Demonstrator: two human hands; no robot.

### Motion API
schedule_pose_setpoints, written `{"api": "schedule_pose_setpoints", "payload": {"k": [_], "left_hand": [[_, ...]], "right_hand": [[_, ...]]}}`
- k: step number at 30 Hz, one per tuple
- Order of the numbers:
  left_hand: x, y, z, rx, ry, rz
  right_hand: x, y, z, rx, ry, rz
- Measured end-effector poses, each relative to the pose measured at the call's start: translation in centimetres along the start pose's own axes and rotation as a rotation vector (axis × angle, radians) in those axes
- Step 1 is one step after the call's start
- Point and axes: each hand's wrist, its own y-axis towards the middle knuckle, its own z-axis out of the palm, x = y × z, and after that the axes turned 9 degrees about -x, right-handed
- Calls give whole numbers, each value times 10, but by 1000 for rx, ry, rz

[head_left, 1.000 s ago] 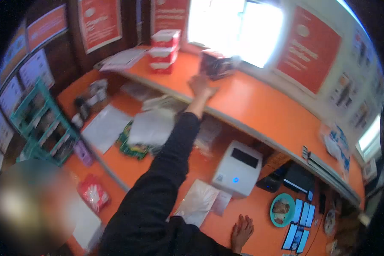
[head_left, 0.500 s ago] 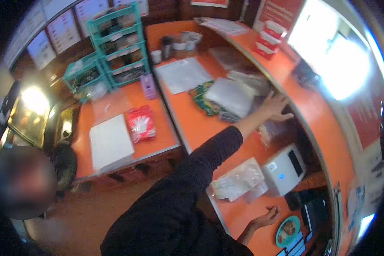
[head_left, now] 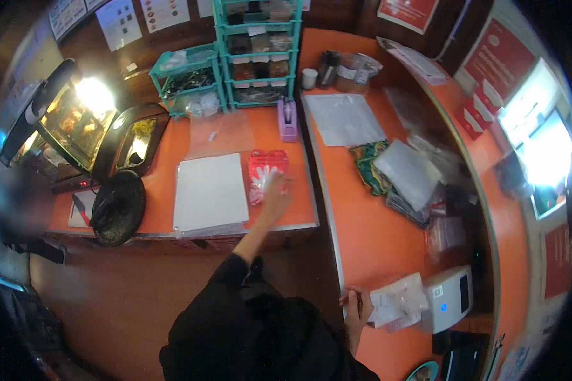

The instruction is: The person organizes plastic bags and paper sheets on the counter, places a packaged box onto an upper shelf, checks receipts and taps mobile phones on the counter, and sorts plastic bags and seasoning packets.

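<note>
My left hand is over the lower right part of a red packet of disposable gloves, which has a white hand print on it. Its fingers look stretched out but are slightly smeared; whether they touch the packet is unclear. Beside the packet lies a stack of white sheets. My right hand rests at the edge of the right counter, fingers apart and holding nothing visible. Close to it are white paper bags and a white device with a blue light.
Teal shelves and a purple tape dispenser stand on the left counter. Farther left are a lit food display and a round black lid. Plastic bags lie on the right counter. A person is at far left.
My left hand has swung left from the plastic bags on the right counter to the red packet. My right hand has moved to the counter edge. The view has turned left.
</note>
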Motion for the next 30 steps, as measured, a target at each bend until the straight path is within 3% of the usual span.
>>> {"api": "schedule_pose_setpoints", "payload": {"k": [2, 3, 5, 6, 8, 9, 11, 14, 18, 20, 21, 22, 24, 30], "left_hand": [[34, 5, -80, -92, 137, -257], [86, -1, -116, -126, 573, -3], [101, 0, -177, -214, 856, -276], [119, -3, -205, -159, 973, -366], [133, 0, -246, -83, 901, -592], [150, -9, -255, -105, 920, -605], [188, -33, -267, 61, 695, -600], [160, -27, -264, 36, 690, -486], [162, -19, -266, 127, 727, -647], [172, -22, -259, 87, 821, -674], [164, -16, -256, 83, 893, -691], [158, -12, -254, 79, 899, -693], [150, -8, -244, 111, 993, -788], [117, -14, -217, 77, 1047, -784]], "right_hand": [[-4, 24, 25, 88, -34, -27], [-4, 37, 42, 207, -22, -13], [-9, 61, 83, 403, -36, 72], [-12, 72, 107, 433, -34, 72], [-20, 93, 157, 706, -108, 0], [-26, 102, 184, 737, -106, -6], [-46, 112, 239, 779, -254, -174], [-126, 131, 321, 866, -214, -159], [-82, 121, 373, 924, -452, -177], [-110, 120, 398, 809, -489, -256], [-155, 123, 412, 626, -438, -425], [-156, 120, 413, 632, -434, -426], [-154, 122, 413, 496, -700, -579], [-139, 146, 394, 654, -513, -276]]}}
